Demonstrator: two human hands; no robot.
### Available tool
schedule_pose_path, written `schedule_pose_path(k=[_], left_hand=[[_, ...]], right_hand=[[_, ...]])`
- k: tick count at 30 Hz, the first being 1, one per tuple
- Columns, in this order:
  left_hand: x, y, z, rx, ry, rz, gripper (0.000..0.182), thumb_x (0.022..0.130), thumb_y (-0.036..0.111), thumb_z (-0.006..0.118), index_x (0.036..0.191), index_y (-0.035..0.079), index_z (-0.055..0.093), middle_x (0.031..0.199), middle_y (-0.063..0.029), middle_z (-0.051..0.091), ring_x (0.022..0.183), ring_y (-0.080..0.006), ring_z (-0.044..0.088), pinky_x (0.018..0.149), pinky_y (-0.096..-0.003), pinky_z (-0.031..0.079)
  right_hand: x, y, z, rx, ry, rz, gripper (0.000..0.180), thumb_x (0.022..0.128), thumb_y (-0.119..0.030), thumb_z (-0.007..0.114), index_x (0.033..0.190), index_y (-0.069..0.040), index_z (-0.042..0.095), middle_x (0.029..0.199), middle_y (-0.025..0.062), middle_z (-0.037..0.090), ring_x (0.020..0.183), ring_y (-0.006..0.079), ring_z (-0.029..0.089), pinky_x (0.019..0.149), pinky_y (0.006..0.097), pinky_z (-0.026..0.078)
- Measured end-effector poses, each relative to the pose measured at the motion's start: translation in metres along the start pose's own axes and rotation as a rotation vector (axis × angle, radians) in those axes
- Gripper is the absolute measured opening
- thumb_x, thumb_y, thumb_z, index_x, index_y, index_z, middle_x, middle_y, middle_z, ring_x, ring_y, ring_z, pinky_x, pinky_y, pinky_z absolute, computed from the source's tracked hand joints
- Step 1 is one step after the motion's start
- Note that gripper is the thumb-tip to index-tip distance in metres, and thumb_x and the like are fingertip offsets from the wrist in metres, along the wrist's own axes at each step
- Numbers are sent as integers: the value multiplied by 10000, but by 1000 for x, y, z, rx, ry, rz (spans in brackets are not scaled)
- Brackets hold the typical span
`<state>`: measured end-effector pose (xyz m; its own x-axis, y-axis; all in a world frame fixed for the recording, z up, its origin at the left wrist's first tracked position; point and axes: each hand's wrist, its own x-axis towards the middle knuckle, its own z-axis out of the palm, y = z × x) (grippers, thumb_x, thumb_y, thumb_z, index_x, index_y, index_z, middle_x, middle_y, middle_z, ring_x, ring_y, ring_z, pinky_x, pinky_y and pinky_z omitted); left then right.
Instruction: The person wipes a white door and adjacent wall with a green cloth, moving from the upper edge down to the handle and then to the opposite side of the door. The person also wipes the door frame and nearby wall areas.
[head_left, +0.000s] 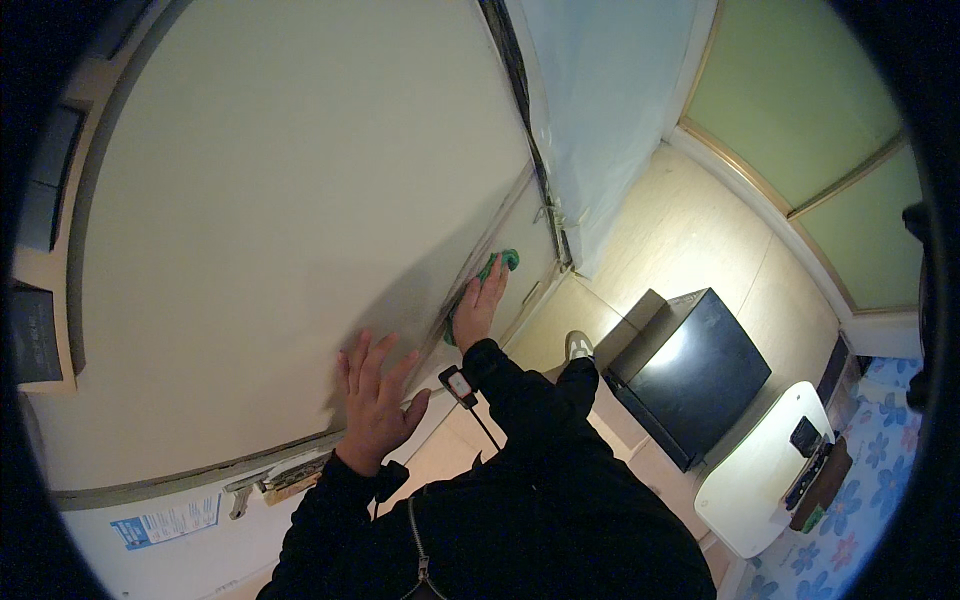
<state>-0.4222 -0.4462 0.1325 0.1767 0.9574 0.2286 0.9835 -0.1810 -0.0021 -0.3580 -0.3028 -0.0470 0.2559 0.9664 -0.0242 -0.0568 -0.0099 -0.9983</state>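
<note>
My right hand presses a crumpled green cloth against the lower part of a pale wall-like panel, along a narrow raised strip. Cloth shows past the fingertips and again beside the palm. To the left, my left hand is spread, fingers apart, with nothing in it. It is at the panel's surface; whether it touches cannot be made out. Black devices are on both wrists, one of them a small unit with a cable.
A black box-shaped cabinet stands on the tiled floor to the right, beside a white tabletop holding dark items. A translucent sheet hangs ahead. Green-paned doors stand beyond. Lower left is a white door with a lever handle.
</note>
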Motion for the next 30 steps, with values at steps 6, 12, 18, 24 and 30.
schedule_pose_path(k=[6, 12, 18, 24, 30], left_hand=[[-21, -11, 2, -144, 106, 35, 525, 825, 272, 734, 1304, 165, 550, 1443, -151, 469, 1413, -427, 350, 1149, -632, 201], [-30, -12, 0, -179, 194, -17, 532, 817, 229, 753, 1294, 145, 533, 1412, -169, 483, 1386, -433, 377, 1123, -645, 258], [-44, -1, 10, -178, 123, -98, 518, 833, 220, 741, 1294, 114, 528, 1403, -179, 481, 1388, -440, 370, 1119, -657, 258], [-72, 9, -1, -186, 201, -236, 529, 779, 122, 732, 1270, 111, 537, 1389, -186, 482, 1380, -452, 373, 1119, -664, 259], [-86, 19, 2, -246, 226, -287, 551, 770, 135, 745, 1276, 114, 528, 1391, -186, 478, 1366, -466, 376, 1104, -672, 269]], right_hand=[[-54, -65, 13, -103, -179, -418, 636, 956, -152, 504, 1538, -27, 279, 1581, 304, 139, 1469, 515, 128, 1181, 590, 164], [-72, -44, 12, -193, -331, -697, 607, 904, -134, 559, 1449, 62, 375, 1546, 338, 144, 1445, 569, 128, 1152, 643, 182], [-66, 6, -4, -89, -317, 2, 705, 991, -87, 418, 1568, 43, 34, 1591, 356, -3, 1482, 495, 100, 1189, 516, 190], [-101, -41, -1, -86, -416, -248, 718, 954, -106, 478, 1562, 25, 120, 1583, 363, -16, 1469, 562, 14, 1175, 629, 145], [-101, -36, 0, -151, -595, -1097, 553, 862, -126, 601, 1403, -129, 491, 1417, 189, 324, 1401, 476, 237, 1108, 689, 265]])
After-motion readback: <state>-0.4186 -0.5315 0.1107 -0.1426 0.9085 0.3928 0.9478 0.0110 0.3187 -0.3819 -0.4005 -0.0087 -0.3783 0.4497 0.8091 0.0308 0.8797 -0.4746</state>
